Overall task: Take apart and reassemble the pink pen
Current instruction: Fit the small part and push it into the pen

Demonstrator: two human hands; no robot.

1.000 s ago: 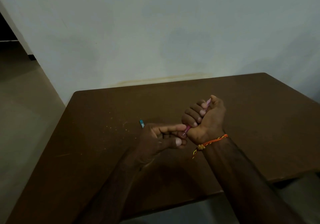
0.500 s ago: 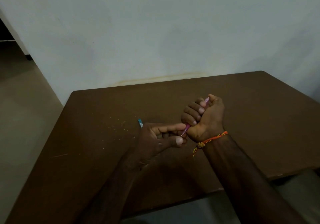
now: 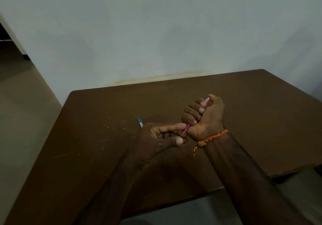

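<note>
My right hand [image 3: 206,116] is a closed fist around the pink pen [image 3: 187,127], held above the brown table [image 3: 104,163]. The pen's top end sticks out near my thumb and its tip end pokes out below the fist. My left hand [image 3: 160,138] sits just left of the fist, its index finger and thumb pinching the pen's tip end. Most of the barrel is hidden inside the fist. A small teal piece [image 3: 140,122] lies on the table behind my left hand.
A pale wall stands right behind the table's far edge. Light specks are scattered on the table's left half. An orange thread band circles my right wrist [image 3: 211,138]. Floor shows at the left and below the near edge.
Both hands keep the same grip on the pen. They have shifted only slightly, along with a small camera movement.
</note>
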